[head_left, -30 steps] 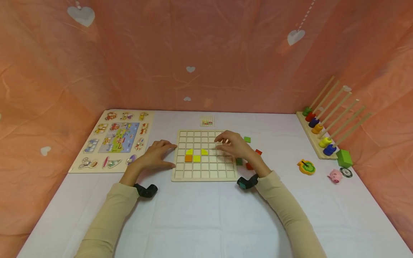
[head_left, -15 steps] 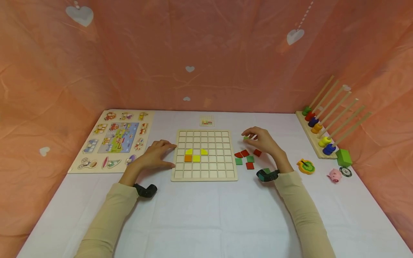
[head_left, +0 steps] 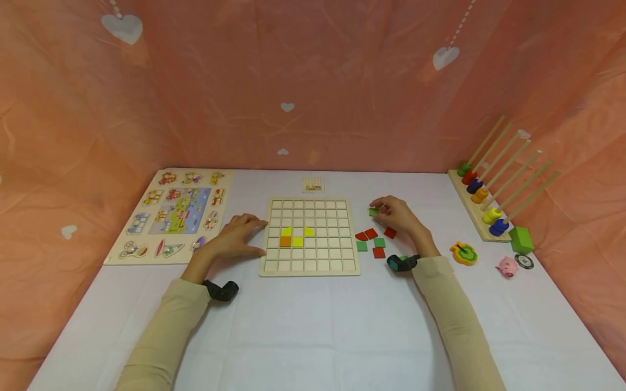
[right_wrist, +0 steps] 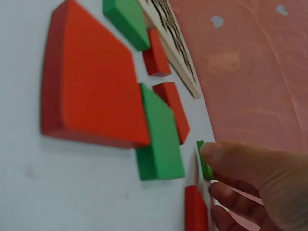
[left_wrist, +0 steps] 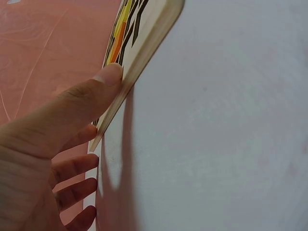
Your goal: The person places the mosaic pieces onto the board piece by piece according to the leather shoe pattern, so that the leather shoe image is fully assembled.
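A wooden grid board [head_left: 309, 268] lies at the middle of the table, bearing an orange tile [head_left: 285, 241], a yellow square tile [head_left: 297, 241] and two yellow cut-corner tiles. My left hand [head_left: 236, 237] rests at the board's left edge, thumb and index finger spread along it. In the left wrist view the thumb [left_wrist: 91, 98] touches the rim. Right of the board, my right hand [head_left: 398, 216] pinches a green tile [head_left: 374, 212]. The right wrist view has the thumb against that green tile [right_wrist: 205, 166], low over the table. The fingertips behind it are partly hidden.
Several red and green tiles, among them a red tile [head_left: 379, 253], lie between board and right wrist. A pattern card [head_left: 313, 184] lies behind the board. A picture puzzle [head_left: 168, 252] is at left; a peg stacker [head_left: 471, 212] and small toys, including a pink pig [head_left: 508, 266], at right.
My right hand has moved from over the board rightward to the green tile and taken it between its fingers. The left hand has stayed at the board's edge.
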The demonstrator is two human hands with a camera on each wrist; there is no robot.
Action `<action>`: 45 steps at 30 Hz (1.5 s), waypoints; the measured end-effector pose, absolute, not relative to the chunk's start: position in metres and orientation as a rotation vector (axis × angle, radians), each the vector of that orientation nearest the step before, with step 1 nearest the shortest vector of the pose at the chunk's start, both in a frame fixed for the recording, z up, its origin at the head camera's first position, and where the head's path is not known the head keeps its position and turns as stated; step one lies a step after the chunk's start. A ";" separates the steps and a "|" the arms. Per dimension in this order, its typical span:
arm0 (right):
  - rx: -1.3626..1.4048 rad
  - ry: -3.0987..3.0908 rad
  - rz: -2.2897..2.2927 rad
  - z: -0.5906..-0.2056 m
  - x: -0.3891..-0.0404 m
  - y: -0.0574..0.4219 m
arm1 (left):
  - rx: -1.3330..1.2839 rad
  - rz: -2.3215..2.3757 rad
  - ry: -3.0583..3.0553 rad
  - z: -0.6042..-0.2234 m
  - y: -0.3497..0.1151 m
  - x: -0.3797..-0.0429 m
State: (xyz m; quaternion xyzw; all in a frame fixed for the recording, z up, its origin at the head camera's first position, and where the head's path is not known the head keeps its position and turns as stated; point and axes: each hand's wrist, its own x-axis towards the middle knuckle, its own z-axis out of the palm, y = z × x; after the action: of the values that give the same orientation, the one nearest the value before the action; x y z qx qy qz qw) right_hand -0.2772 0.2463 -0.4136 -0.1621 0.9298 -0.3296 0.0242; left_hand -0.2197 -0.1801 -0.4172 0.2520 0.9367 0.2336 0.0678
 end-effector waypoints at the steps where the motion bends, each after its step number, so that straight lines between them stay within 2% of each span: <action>1: -0.493 2.877 -1.013 -0.414 -0.278 0.246 | 0.760 0.703 2.822 -0.418 -0.180 -0.220; 15: -0.534 2.980 -1.005 -0.418 -0.282 0.236 | 0.765 0.697 2.827 -0.420 -0.182 -0.222; 21: -0.629 2.949 -1.117 -0.409 -0.273 0.207 | 0.760 0.697 2.830 -0.420 -0.182 -0.222; 33: -1.078 2.770 -1.200 -0.405 -0.244 0.145 | 0.757 0.716 2.818 -0.419 -0.181 -0.221; 45: -1.246 2.629 -1.152 -0.415 -0.223 0.096 | 0.748 0.704 2.821 -0.418 -0.181 -0.220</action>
State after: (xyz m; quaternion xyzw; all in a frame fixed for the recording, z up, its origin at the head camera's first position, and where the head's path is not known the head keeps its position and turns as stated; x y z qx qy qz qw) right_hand -0.2234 0.0959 -0.4152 -0.3982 0.8402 -0.3681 0.0061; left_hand -0.2196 -0.1806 -0.4177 0.2484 0.9374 0.2340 0.0695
